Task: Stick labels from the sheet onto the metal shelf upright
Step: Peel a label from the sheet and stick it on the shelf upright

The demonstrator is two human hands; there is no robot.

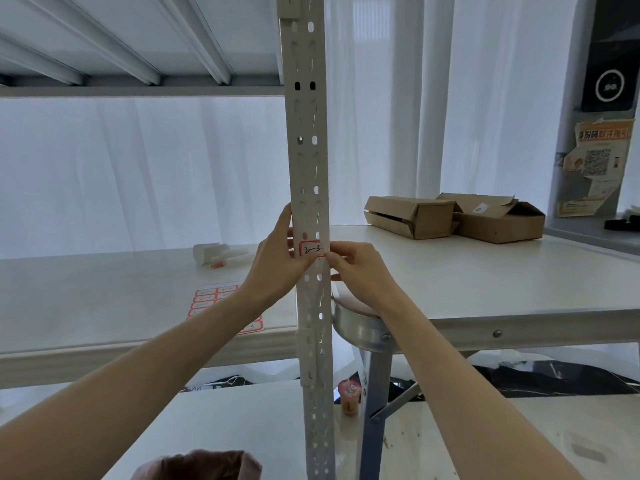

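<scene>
Both of your hands are at the metal upright (pixel 308 150), working one label (pixel 311 250) onto its front face at about the level of the shelf behind. Your left hand (pixel 277 258) wraps the upright's left edge, fingers curled behind it and thumb pressing the label's lower left part. Your right hand (pixel 356 268) pinches the label's right edge between thumb and fingertips, the other fingers loosely curled. The label looks like thin, limp paper with a sticky back, nearly weightless. It will likely crease or grab crooked if you pull it, so hold it only by its outer edge and smooth it from the pinned side across. It seems to lie over punched slots, where the paper will have no backing, so press lightly there. Further back, the sheet (pixel 211 299) of red-bordered labels lies flat on the white shelf (pixel 104 299), partly hidden by your left forearm. Beyond, to the right, two cardboard boxes (pixel 450 216) sit on the counter (pixel 485 282).
</scene>
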